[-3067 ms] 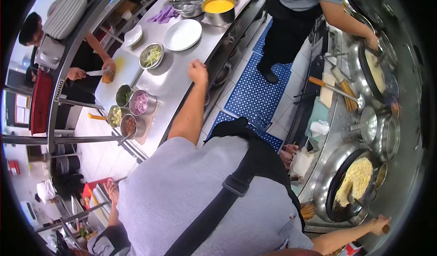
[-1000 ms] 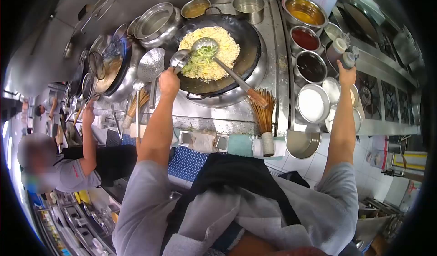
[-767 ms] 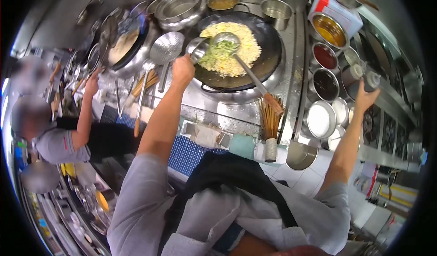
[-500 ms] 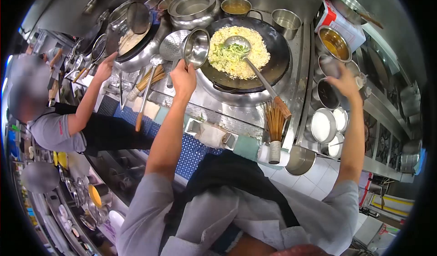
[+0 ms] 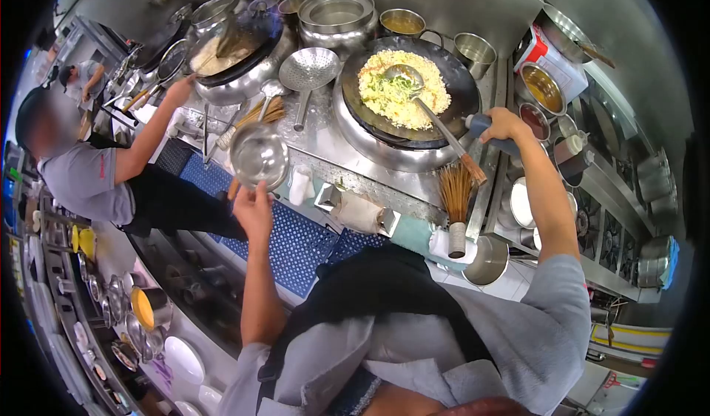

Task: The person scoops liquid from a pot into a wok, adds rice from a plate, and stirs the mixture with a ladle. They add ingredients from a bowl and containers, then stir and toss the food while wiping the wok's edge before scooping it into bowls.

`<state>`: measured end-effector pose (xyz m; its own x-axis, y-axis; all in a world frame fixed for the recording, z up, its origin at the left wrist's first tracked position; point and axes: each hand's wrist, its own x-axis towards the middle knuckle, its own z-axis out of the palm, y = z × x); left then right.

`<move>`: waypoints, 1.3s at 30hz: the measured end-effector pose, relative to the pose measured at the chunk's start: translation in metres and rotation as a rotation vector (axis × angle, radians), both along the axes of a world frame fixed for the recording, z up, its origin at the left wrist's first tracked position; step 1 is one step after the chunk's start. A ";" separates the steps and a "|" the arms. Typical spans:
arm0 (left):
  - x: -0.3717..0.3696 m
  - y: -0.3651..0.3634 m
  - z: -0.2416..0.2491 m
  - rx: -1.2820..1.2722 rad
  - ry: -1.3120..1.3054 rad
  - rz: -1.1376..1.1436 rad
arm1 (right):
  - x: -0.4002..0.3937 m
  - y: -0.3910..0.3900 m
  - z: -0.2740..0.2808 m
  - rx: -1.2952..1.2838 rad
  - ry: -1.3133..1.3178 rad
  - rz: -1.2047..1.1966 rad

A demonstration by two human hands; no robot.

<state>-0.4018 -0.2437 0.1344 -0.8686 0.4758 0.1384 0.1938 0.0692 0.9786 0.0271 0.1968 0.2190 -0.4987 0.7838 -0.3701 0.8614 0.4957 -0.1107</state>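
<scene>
Pinched at its rim, a shiny metal bowl [image 5: 259, 154] is in my left hand [image 5: 254, 212], out over the counter's front edge. My right hand [image 5: 507, 125] is closed around a dark squeeze bottle [image 5: 479, 124], its tip pointing left at the wok's right rim. The black wok [image 5: 362, 122] holds pale fried rice [image 5: 414, 109] with chopped greens on top. A metal ladle [image 5: 433, 119] with a wooden handle rests in the rice, handle toward me. Left of the wok lies a perforated skimmer [image 5: 309, 68].
A bamboo brush [image 5: 455, 201] stands at the counter's front right. Metal pots of sauce, such as one with amber liquid [image 5: 542, 87], line the right side. At left, a co-worker [image 5: 89, 150] reaches toward a second wok [image 5: 240, 53]. Plates [image 5: 183, 360] sit lower left.
My left hand has carried the metal bowl from beside the wok down and left, toward the counter edge. My right hand has come from the right-side containers to the wok, now holding the squeeze bottle.
</scene>
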 end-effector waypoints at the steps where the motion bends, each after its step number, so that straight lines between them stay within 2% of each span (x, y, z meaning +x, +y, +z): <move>1: -0.004 -0.009 -0.007 0.006 -0.048 0.028 | -0.002 -0.005 0.007 -0.023 0.036 -0.002; 3: -0.009 -0.017 -0.022 0.003 -0.061 0.017 | 0.000 -0.014 0.016 -0.071 0.118 -0.028; 4: -0.008 -0.016 -0.024 0.004 -0.060 0.010 | 0.012 -0.009 0.000 0.178 0.155 -0.068; 5: -0.006 -0.013 -0.026 0.008 -0.059 0.005 | 0.007 -0.032 0.026 0.165 0.163 -0.133; 7: -0.007 -0.007 -0.034 -0.016 -0.087 -0.021 | 0.042 -0.017 0.005 0.155 0.283 -0.131; 10: -0.003 -0.001 -0.037 -0.050 -0.059 -0.109 | 0.103 -0.026 -0.006 0.059 0.790 -0.191; 11: 0.001 0.002 -0.039 0.040 -0.151 -0.091 | 0.124 -0.034 0.007 0.189 0.781 -0.216; 12: -0.008 -0.001 -0.047 -0.120 -0.094 -0.079 | 0.151 -0.041 0.014 0.317 0.725 -0.331; 13: 0.013 0.007 -0.021 -0.060 -0.081 -0.089 | 0.177 -0.043 0.016 0.477 0.830 -0.337; 14: 0.011 0.008 -0.028 -0.052 -0.091 -0.086 | 0.198 -0.051 0.033 0.572 0.707 -0.506; 15: 0.013 0.005 -0.026 -0.053 -0.086 -0.132 | 0.227 -0.045 0.030 0.622 0.807 -0.607; 17: 0.021 0.010 -0.021 -0.100 -0.082 -0.152 | 0.267 -0.030 0.017 0.941 0.959 -0.660; 20: 0.030 0.021 -0.021 -0.038 -0.110 -0.192 | 0.310 -0.003 -0.015 1.189 0.902 -0.808; 21: 0.033 0.024 -0.023 -0.002 -0.107 -0.202 | 0.319 0.007 -0.031 1.160 1.124 -0.780; 22: 0.041 0.026 -0.020 -0.066 -0.125 -0.158 | 0.323 0.003 -0.031 1.099 0.904 -0.840; 23: 0.045 0.023 -0.017 -0.131 -0.136 -0.076 | 0.318 0.009 -0.043 1.260 0.673 -0.854; 24: 0.035 0.018 -0.036 -0.074 -0.149 -0.076 | 0.342 0.022 -0.064 1.013 0.779 -0.732; 26: 0.048 0.015 -0.024 -0.109 -0.165 -0.081 | 0.421 0.081 -0.167 1.517 0.215 -0.652; 27: 0.052 0.012 -0.024 -0.084 -0.215 -0.042 | 0.408 0.065 -0.162 1.187 -0.094 -0.734; 28: 0.046 -0.003 -0.043 -0.131 -0.191 0.001 | 0.395 0.048 -0.155 0.846 -0.368 -0.704; 29: 0.037 -0.023 -0.061 -0.194 -0.118 -0.019 | 0.401 0.040 -0.161 0.934 -0.319 -0.601; 30: 0.049 -0.038 -0.026 -0.321 -0.166 0.110 | 0.353 0.071 -0.170 1.244 0.048 -0.408; 31: 0.051 -0.052 -0.040 -0.099 -0.192 0.159 | 0.350 0.066 -0.162 1.446 0.342 -0.341; 32: 0.053 -0.064 -0.029 -0.117 -0.207 0.232 | 0.333 0.065 -0.154 1.458 0.594 -0.312; 34: 0.051 -0.093 -0.025 0.087 -0.254 0.428 | 0.148 -0.081 -0.038 0.619 0.738 -0.417; 35: 0.045 -0.114 -0.026 0.114 -0.236 0.536 | 0.101 -0.121 -0.014 0.142 0.795 -0.524; 36: 0.037 -0.136 -0.029 0.142 -0.219 0.638 | 0.080 -0.123 -0.020 0.015 0.832 -0.507; 38: 0.018 -0.196 -0.045 0.188 -0.169 0.853 | 0.048 -0.136 -0.065 -0.233 0.885 -0.457; 39: 0.010 -0.218 -0.054 0.300 -0.154 0.974 | 0.039 -0.130 -0.087 -0.360 0.897 -0.427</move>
<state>-0.3918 -0.4622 0.0808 -0.8771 -0.4802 -0.0104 0.0550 -0.1221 0.9910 0.0663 0.0669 0.1321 -0.4132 0.8760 -0.2487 0.4867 -0.0184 -0.8734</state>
